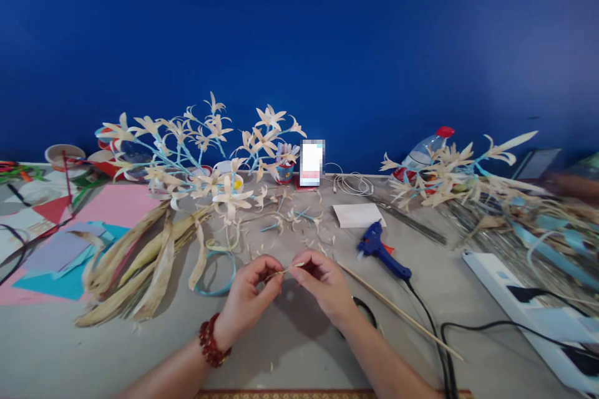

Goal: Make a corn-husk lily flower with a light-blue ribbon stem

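Near the middle of the grey table, my left hand (253,293), with a red bead bracelet (214,341) at the wrist, pinches one end of a thin pale strip (285,271). My right hand (322,283) pinches the other end between thumb and index finger. The hands are a small gap apart, just above the table. Small pale petals and blue-wrapped stems (302,216) lie beyond them. A blue tape ring (229,274) is left of my left hand. Partly hidden by my right forearm is a black-handled tool (367,310).
Dried husks (159,268) and coloured paper (126,199) lie left. Husk flowers (182,149) stand behind, beside a phone (311,163). Rightward are a blue glue gun (384,252), a wooden stick (402,312), a white power strip (505,305) and cables. Another person's blurred arm shows at far right.
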### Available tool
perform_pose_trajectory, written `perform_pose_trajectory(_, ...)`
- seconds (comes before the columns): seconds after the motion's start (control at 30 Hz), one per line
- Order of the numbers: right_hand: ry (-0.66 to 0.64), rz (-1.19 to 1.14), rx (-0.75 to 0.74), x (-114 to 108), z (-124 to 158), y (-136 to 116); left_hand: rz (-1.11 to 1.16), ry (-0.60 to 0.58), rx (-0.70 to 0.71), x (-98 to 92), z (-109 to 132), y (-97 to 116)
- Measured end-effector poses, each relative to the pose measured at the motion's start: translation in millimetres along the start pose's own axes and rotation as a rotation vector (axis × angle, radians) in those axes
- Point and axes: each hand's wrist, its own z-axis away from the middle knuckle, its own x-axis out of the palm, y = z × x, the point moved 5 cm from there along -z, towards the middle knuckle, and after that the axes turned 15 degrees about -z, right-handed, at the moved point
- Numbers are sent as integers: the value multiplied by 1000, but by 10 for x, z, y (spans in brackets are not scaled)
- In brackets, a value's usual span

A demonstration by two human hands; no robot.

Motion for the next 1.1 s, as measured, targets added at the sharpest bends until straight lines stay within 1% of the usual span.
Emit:
perform_pose_trajectory(0.2,18,-9,-1,-27,-5,10,-192,88,91,-50,2,76)
perform_pose_trajectory(0.43,4,-7,16,-4,11,1,-259,163,178,-71,35,82)
perform_pose_trajectory(0.53,12,-8,17,-13,6,8,-225,131,143,-60,26,61)
perform_pose_trajectory(0.63,43,-27,13,-41,-2,10,-112,89,59,-46,8,25)
perform_pose_trajectory(0.73,80,-40,6,-60,-3,-11,-27,72,23,-30,-2,9)
perform_pose_trajectory(0.87,85,-11,-9,-50,-1,-48,-30,42,21,-1,-3,4)
perform_pose_trajectory(0.97,92,-6,-23,-56,-4,-50,-42,50,27,-9,7,8)
perform_pose_trajectory(1.1,89,-5,-6,-70,-9,-21,-56,28,63,-20,27,21)
